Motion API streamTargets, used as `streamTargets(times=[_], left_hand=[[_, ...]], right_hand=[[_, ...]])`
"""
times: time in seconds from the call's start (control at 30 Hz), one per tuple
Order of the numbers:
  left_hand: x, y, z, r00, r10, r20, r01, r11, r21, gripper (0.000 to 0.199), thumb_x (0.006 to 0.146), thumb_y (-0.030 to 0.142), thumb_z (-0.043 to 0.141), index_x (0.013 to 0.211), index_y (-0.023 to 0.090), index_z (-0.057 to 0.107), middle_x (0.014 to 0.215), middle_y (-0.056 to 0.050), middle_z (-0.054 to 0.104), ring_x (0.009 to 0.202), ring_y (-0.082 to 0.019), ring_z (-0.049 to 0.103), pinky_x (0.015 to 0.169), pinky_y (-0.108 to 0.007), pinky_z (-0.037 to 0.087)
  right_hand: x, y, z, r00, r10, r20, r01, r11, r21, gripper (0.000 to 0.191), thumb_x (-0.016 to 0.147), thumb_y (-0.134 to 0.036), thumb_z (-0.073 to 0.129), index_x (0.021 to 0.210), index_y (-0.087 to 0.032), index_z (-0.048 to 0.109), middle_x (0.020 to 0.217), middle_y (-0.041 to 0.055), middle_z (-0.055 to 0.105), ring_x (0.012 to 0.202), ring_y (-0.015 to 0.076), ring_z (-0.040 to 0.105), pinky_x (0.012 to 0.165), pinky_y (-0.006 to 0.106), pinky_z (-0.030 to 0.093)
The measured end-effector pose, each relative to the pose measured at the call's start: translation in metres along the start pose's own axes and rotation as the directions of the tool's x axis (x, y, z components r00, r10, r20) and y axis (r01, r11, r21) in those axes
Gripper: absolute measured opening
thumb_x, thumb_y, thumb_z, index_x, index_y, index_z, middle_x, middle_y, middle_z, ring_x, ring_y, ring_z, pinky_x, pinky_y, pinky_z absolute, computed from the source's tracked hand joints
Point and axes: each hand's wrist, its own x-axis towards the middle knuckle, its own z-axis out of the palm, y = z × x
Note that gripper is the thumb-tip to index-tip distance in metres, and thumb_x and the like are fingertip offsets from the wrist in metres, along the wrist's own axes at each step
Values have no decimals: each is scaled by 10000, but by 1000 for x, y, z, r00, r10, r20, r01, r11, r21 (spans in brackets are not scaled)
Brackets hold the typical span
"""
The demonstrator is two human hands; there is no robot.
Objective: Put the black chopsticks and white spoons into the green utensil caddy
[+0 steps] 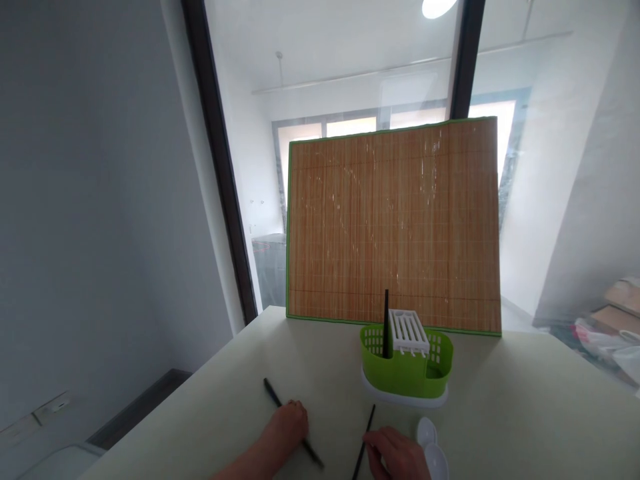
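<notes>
My left hand (289, 425) is closed over a black chopstick (271, 391), which slants out on both sides of it low over the table. My right hand (397, 455) pinches a second black chopstick (370, 419) near its middle, thumb and fingers together. Beyond the hands stands a green cutlery caddy (400, 377) with a white base and a white slatted rack (409, 330) on top. One black chopstick (386, 313) is upright in its left compartment. Beside my right hand lie white spoons (427, 432), partly hidden by the hand and the frame's edge.
A bamboo mat (395, 227) with green edging stands upright along the back of the pale table (225, 400), behind the caddy. Past it is a glass partition with dark frames. Bags and boxes (617, 327) lie off the table at the right.
</notes>
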Motion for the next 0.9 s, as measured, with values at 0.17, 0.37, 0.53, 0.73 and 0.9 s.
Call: streamTargets(times=[0.17,0.37,0.53,0.73,0.9], left_hand=[[4,-15,-32,999,-2,-41,0,999,-52,283,777,-33,425,862,116,651,870,-146,661,883,-249,642,793,-368,478],[-15,5,-113,922,7,-386,-255,763,-594,122,807,225,489,800,160,592,769,-13,631,706,-129,580,653,-214,456],[-14,45,-111,898,-18,-440,-394,412,-821,122,762,205,523,817,146,613,712,10,604,654,-95,532,580,-169,438],[-9,63,-74,911,-32,-412,-380,325,-866,149,713,152,538,813,151,648,747,-1,617,666,-99,553,557,-161,444],[-16,57,-73,918,-13,-397,-369,347,-863,146,734,195,563,835,164,664,814,-20,639,721,-118,591,579,-169,476]], right_hand=[[3,3,-8,995,25,99,-28,999,21,188,864,-129,407,919,-229,557,697,3,609,598,155,610,530,230,439],[15,-3,-6,970,186,154,-213,961,178,382,783,-186,546,1160,-199,488,734,-13,623,619,160,623,580,239,494],[26,-11,-2,938,260,231,-312,922,228,493,737,-192,562,1220,-183,465,710,-12,617,511,145,564,490,232,453],[24,-6,7,936,236,262,-295,930,218,130,760,-137,485,830,-211,566,711,11,622,583,156,591,537,232,432],[24,-6,13,937,219,271,-274,944,186,110,812,-183,438,739,-213,515,693,24,611,593,173,588,536,244,421]])
